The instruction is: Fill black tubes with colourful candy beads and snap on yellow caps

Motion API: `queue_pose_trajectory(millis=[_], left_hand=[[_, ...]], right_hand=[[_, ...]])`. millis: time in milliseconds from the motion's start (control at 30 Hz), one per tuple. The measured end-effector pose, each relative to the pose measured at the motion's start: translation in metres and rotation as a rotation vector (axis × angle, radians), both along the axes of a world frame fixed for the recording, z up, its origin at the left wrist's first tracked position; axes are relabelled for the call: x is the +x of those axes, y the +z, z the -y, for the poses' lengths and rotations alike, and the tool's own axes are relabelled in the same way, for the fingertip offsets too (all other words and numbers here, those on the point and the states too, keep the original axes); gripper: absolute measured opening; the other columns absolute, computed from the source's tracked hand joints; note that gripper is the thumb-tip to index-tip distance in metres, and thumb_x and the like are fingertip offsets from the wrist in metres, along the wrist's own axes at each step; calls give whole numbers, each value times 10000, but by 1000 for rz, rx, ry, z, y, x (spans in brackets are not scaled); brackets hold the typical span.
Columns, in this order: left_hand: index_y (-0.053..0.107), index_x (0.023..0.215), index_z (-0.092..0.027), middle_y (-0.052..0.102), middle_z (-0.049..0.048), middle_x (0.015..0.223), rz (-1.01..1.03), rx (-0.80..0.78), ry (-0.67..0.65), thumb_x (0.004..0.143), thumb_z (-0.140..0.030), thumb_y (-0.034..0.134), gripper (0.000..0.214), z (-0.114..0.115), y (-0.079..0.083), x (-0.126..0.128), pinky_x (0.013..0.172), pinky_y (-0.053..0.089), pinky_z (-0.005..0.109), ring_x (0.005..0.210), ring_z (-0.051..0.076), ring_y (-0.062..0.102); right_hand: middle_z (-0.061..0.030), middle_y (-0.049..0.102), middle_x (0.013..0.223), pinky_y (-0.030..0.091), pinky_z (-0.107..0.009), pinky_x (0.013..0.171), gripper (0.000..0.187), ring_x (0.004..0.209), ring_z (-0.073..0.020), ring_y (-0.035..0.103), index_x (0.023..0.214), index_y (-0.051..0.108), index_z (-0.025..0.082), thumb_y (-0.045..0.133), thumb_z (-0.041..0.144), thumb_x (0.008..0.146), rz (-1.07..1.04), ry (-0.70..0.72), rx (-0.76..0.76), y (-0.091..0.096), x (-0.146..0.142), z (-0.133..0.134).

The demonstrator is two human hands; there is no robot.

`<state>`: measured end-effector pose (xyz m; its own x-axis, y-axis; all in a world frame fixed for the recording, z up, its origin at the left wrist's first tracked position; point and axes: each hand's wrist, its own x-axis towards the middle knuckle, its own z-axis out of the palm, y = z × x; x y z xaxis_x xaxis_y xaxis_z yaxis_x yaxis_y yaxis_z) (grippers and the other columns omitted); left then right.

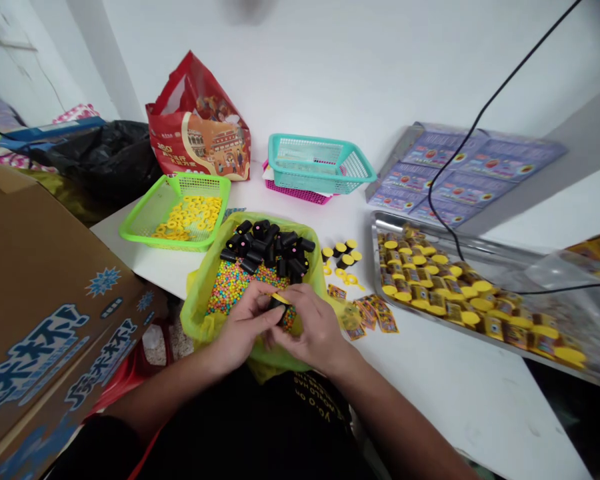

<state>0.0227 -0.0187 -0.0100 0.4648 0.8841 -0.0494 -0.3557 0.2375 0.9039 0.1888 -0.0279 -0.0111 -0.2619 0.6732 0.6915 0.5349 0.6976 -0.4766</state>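
Both hands are closed round one small black cup [277, 305] with a yellow piece at its top. My left hand [244, 325] pinches it from the left, while my right hand [314, 325] grips it from the right. Directly below is a basket lined with a yellow bag [195, 319]. It holds many colourful candy balls [229, 283] and a heap of black cups [253, 257]. Just right of the basket, several black cups with yellow lids [347, 261] stand near loose yellow rings [349, 277] and printed wrappers [383, 315].
A green basket [130, 230] holds yellow rings. Behind stand a turquoise basket [300, 180] and a red bag [200, 133]. At right, a metal tray [377, 223] carries many wrapped, yellow-lidded cups; a black cable [473, 130] hangs over it. A cardboard box [45, 287] is at left.
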Motion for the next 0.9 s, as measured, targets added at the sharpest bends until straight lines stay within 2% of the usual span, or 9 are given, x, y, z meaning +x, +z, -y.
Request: queue_pose_trajectory(millis=[100,167,233,400,500,600,733,833,900], left_hand=[[536,1137,-261,605,-35,801,48,38,-13,865,-395,734,362,-7,0,-4,461,503,214,511,100,596],[555,1135,-248,625,-12,845,50,115,-11,868,-372,737,347,-9,1,-7,491,514,214,567,111,627],[581,1111,-233,637,8,889,29,208,9,868,-343,743,312,-10,2,-9,549,538,221,659,126,646],[594,1208,-240,661,38,991,-56,324,57,864,-288,750,381,-8,1,-10,685,546,246,861,163,649],[633,1161,-210,689,63,1026,-129,347,67,863,-297,747,330,-8,-1,-12,784,545,296,929,193,660],[677,1088,-193,703,66,994,-247,452,55,867,-301,738,254,-7,-1,-15,830,530,325,915,204,667],[695,1089,-202,708,68,994,-337,528,59,873,-289,728,235,-5,1,-16,808,526,312,897,204,669],[695,1075,-202,715,61,975,-341,452,94,865,-280,731,227,-5,5,-12,748,534,289,856,192,667],[686,1062,-207,719,50,943,-312,371,127,847,-282,746,235,-6,6,-9,636,522,254,775,170,655]], right_hand=[[-78,695,1092,561,-434,835,462,979,-254,663,1249,613,279,769,307,816,-285,68,-340,1,7,2],[-55,717,1044,566,-391,775,371,899,-226,684,1207,669,291,746,370,853,-519,146,-558,-1,10,2],[-32,721,954,545,-332,670,252,778,-188,676,1094,739,295,728,409,869,-699,202,-675,-4,11,1],[6,673,775,461,-263,554,175,624,-132,605,858,777,275,827,416,767,-888,220,-745,-5,4,0],[-8,679,743,463,-269,551,263,636,-149,620,869,760,247,825,473,751,-947,260,-831,-1,2,0],[21,652,708,436,-243,486,332,553,-121,574,923,724,241,855,457,707,-1004,252,-908,2,1,-2],[38,633,708,372,-198,409,335,528,-97,539,902,685,227,851,448,713,-933,163,-987,6,-3,-1],[29,653,682,375,-192,425,311,555,-115,602,926,679,226,786,485,791,-854,146,-972,7,-7,2],[20,667,663,402,-204,443,358,570,-138,645,991,681,225,722,545,833,-916,213,-1008,6,-6,4]])
